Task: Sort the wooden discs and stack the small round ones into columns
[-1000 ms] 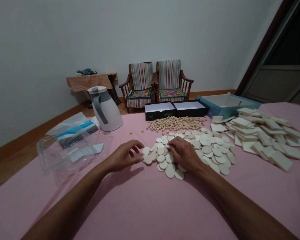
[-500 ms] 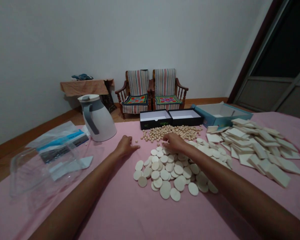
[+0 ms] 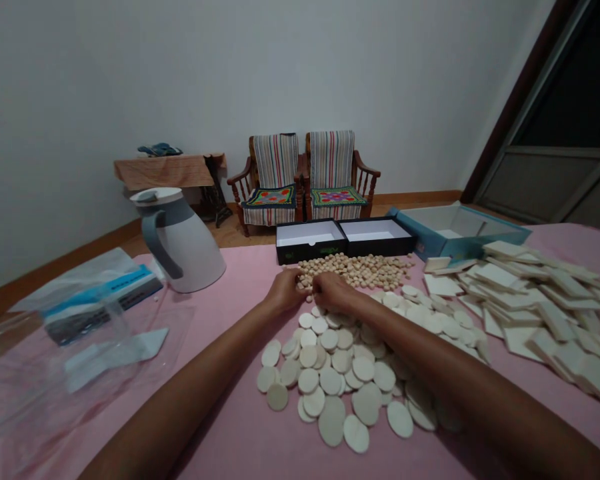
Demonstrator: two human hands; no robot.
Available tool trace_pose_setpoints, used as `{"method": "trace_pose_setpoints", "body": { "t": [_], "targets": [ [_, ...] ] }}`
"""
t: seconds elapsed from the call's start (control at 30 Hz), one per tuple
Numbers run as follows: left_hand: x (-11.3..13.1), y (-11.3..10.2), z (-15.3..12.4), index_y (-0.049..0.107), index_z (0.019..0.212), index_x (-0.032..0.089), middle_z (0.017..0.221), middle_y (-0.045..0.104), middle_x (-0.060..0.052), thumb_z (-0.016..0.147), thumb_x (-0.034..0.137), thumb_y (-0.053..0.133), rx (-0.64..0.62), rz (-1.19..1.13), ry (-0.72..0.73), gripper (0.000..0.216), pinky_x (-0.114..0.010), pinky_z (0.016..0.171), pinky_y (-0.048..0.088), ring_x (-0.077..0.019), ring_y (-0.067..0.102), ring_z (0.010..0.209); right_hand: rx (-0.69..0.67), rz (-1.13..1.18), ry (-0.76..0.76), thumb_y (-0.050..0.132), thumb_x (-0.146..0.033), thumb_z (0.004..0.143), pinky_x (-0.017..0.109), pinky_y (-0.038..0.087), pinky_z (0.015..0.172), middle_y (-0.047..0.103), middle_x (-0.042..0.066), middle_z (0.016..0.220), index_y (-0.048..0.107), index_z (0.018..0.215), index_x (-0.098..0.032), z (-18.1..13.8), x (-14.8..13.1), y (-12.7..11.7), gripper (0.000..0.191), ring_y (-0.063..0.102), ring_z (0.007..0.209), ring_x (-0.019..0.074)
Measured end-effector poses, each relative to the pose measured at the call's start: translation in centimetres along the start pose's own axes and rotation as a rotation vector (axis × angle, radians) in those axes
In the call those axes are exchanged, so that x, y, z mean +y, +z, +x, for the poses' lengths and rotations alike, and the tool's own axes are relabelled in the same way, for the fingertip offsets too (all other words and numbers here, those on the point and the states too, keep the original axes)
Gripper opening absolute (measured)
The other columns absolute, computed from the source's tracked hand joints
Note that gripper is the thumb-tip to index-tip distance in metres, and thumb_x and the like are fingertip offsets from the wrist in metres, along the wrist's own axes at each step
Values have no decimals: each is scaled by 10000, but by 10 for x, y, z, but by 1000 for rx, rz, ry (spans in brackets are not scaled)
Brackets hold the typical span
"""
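Note:
A heap of small wooden beads (image 3: 365,270) lies on the pink cloth. My left hand (image 3: 284,291) is at the heap's left edge, its thumb and fingers apart and curved round a few beads. Close beside it, my right hand (image 3: 331,291) rests at the near side of the beads with its fingers curled in; the fingertips are hidden, so I cannot make out what is in them. Under and in front of my right forearm spreads a pile of pale wooden discs (image 3: 331,360).
Behind the beads stand two open black boxes (image 3: 310,250) and a blue box (image 3: 447,250). Square wooden tiles (image 3: 540,293) are heaped at right. At left are a white jug (image 3: 193,250), a blue-and-grey carton (image 3: 103,303) and clear plastic packaging (image 3: 25,380).
My left hand has moved right, from bare cloth to the bead heap. My right hand has shifted slightly left, and its fingers look more curled. The view has tipped and moved closer.

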State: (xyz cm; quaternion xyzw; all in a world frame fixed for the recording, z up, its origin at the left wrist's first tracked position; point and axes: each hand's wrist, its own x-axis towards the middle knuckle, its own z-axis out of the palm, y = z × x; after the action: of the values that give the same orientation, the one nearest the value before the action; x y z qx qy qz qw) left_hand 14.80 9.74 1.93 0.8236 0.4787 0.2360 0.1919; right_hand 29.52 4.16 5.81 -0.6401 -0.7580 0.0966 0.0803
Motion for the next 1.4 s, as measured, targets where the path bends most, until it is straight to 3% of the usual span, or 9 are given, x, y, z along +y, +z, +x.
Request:
{"method": "trace_pose_setpoints", "body": {
  "t": [0.23,0.4,0.63,0.8,0.93,1.07,1.17,1.27,1.4],
  "targets": [
    [28,20,16,633,1083,143,981,672,-68,696,164,708,22,-111,59,396,-288,734,491,-190,618,836,143,-19,55,594,-131,756,264,427,741,688,135,978,679,934,-125,23,39,-22,198,622,937,229],
    [33,5,10,557,1195,170,1154,584,-93,792,145,596,26,-128,108,405,-251,739,493,-150,614,891,203,-4,46,511,-161,810,267,417,773,674,121,1038,662,1015,-133,23,56,-29,256,603,976,216],
    [1,-29,-22,642,827,154,600,583,40,634,221,738,-223,-53,100,226,-198,488,368,-115,536,533,20,31,-160,574,-102,703,211,395,627,705,23,779,712,779,-198,-3,49,-21,184,625,739,151],
    [11,-5,-15,652,810,164,653,618,24,687,166,648,-192,-42,102,123,-207,539,374,-124,550,595,4,-16,-151,536,-110,750,243,386,660,668,94,939,674,892,-169,-8,39,-4,206,609,847,195],
    [25,5,-9,630,942,164,826,661,-19,751,152,599,-68,-58,92,194,-232,629,427,-147,592,708,82,-45,-102,481,-117,811,255,371,673,625,113,1001,625,955,-155,-13,48,-13,207,589,858,194],
    [32,-5,-20,636,923,150,892,664,-55,813,168,554,-6,-75,120,138,-249,666,449,-157,596,759,262,49,-89,491,-202,848,247,359,668,630,66,836,628,830,-158,-39,87,-38,144,567,774,167],
    [38,-12,-34,661,862,161,832,677,-35,867,224,520,-64,-117,183,155,-226,638,453,-137,598,720,383,113,-52,421,-307,906,257,353,646,629,48,756,618,761,-168,-73,119,-48,281,558,718,166],
    [53,-9,-42,676,929,169,897,696,-45,898,281,500,-99,-160,300,210,-230,669,466,-145,616,782,399,165,18,371,-423,926,265,367,635,642,46,748,615,736,-180,-105,135,-46,394,569,702,174],
    [91,8,-35,646,1067,157,1064,688,-92,930,308,457,-141,-100,498,278,-311,842,466,-195,614,979,352,207,50,332,-486,932,301,417,769,684,83,946,660,886,-182,-124,135,-33,450,605,896,219]
  ]
}}
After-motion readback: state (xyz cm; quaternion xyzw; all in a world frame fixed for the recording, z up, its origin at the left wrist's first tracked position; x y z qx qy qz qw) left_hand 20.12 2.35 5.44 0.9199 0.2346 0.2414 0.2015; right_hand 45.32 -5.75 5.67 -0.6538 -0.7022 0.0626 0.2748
